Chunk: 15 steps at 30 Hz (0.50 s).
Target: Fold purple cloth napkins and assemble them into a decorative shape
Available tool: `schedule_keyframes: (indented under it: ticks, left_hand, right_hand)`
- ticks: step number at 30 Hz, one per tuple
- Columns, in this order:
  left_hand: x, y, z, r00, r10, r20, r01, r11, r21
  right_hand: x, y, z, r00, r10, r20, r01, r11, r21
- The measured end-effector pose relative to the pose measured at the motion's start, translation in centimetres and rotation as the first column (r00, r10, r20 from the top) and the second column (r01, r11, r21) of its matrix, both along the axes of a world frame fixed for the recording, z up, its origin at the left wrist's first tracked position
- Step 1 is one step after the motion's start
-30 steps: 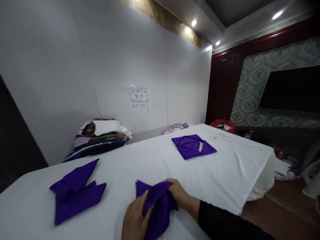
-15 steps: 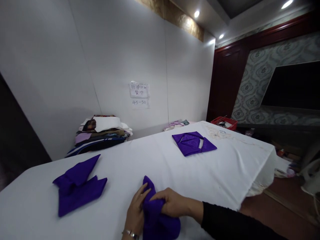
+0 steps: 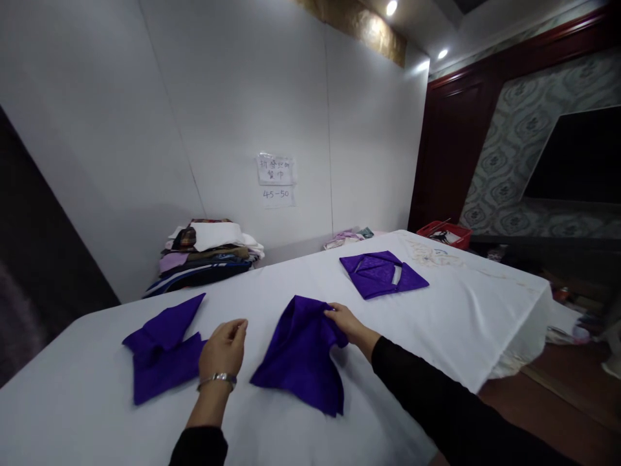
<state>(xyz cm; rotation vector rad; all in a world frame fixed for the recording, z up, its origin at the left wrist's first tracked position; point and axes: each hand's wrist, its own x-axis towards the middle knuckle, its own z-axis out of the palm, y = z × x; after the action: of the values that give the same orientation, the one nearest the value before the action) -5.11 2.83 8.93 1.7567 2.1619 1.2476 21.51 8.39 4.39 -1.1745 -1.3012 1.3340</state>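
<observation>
A loosely opened purple cloth napkin (image 3: 305, 359) stands partly raised off the white tablecloth in front of me. My right hand (image 3: 342, 320) pinches its upper right edge between thumb and fingers. To the left, my left hand (image 3: 223, 349), with a silver watch or bracelet at the wrist, is held apart from that cloth, its fingers drawn together and nothing showing in them. Just beyond it lies a folded purple napkin (image 3: 162, 362) with pointed corners, its right end partly behind my left hand. Farther back on the right rests a flat, folded purple napkin (image 3: 381, 275).
A white-covered table (image 3: 291, 278) spans the view. Against the pale wall sits a clothes pile (image 3: 208, 255), with more folded fabric (image 3: 347, 239) to its right. A red basket (image 3: 458, 236) stands past the far right corner. Handwritten paper signs (image 3: 276, 178) hang on the wall.
The bunched napkin, earlier gripped by both hands, has been spread and lifted. My left hand has let go and moved left; my right hand has risen with the napkin's edge. The view has shifted slightly.
</observation>
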Motion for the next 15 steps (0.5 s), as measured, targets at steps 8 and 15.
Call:
schedule_keyframes:
  ticks: [8,15]
  left_hand:
    - [2.9,-2.2,-10.7,0.957,-0.248,-0.151,0.201,0.941,-0.273]
    - [5.1,-2.8,-10.5,0.883,-0.323,-0.341,0.207,0.919,-0.334]
  right_hand:
    - [4.2,-2.8,-6.8,0.888,-0.167,0.427,-0.044,0.896,0.442]
    - [4.4,-2.2,-7.3,0.949,-0.170,0.267,0.052,0.916,0.398]
